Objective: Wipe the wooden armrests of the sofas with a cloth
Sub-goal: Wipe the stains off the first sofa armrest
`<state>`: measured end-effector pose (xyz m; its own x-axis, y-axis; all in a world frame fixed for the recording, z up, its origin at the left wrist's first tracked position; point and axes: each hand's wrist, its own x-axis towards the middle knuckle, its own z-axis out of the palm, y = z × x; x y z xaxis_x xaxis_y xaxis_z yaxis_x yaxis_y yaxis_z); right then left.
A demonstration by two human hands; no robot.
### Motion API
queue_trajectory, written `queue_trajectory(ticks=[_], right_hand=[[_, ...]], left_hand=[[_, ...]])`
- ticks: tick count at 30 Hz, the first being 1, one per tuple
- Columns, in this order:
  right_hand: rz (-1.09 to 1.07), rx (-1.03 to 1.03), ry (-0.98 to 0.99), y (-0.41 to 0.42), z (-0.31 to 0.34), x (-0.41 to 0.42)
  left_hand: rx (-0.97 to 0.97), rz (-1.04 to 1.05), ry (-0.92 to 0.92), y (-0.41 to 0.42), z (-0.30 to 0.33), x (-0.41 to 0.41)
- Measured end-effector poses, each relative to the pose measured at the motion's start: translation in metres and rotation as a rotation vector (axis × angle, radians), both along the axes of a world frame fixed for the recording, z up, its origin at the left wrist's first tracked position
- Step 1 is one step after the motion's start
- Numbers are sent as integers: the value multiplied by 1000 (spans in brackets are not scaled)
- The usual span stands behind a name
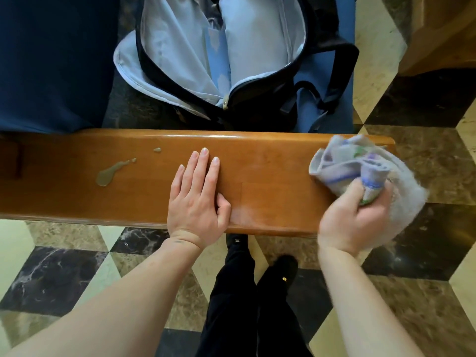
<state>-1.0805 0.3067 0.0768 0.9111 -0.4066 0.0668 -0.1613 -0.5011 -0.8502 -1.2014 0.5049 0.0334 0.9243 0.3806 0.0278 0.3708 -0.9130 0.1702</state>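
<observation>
Running across the middle of the view, the wooden armrest (270,176) is a broad, glossy plank, hard and stiff, and its varnish looks slick enough that liquid sits on top instead of soaking in. At its left part lies a greyish spill (110,172) with a smaller drop beyond it, unwiped and well apart from the cloth. Near the centre the left hand (197,202) rests flat on the wood, fingers (203,166) straight and close together, holding nothing, seemingly bracing. A faint hazy patch just right of that hand may be a damp smear or dust; the glare makes it hard to say.

At the right end the right hand (353,215) has its fingers curled tight around a bunched cloth (360,163), pale grey with blue and green stripes, which rests on the armrest's end and hangs over its near edge. The cloth is light, soft and floppy, so it is best kept gathered in the fist with a flat fold pressed down. It should glide easily on the varnish and will likely need turning once it soaks up the spill.

Behind the armrest an open backpack (219,60) sits on the blue seat.
</observation>
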Motion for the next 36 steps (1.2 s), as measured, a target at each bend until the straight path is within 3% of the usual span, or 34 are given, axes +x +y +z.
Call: queue_trajectory(ticks=[3,8,11,18,26,30,36], right_hand=[[-83,131,111,59,4,-4],[231,-189,139,103,-2,-20],[451,-200,88,88,-5,-27],[997,-8,2,34,-1,-25],[1429,-146,94,-20,9,5],[1355,-178,109,-58,13,42],[757,-234,91,-76,7,85]], left_hand=[[2,0,5,0,0,0],[3,-1,27,1,0,0],[-1,-4,26,2,0,-1],[-17,-37,29,3,5,-1],[0,-37,3,3,5,-4],[3,-35,-3,3,3,-4],[14,-29,-5,3,0,-4]])
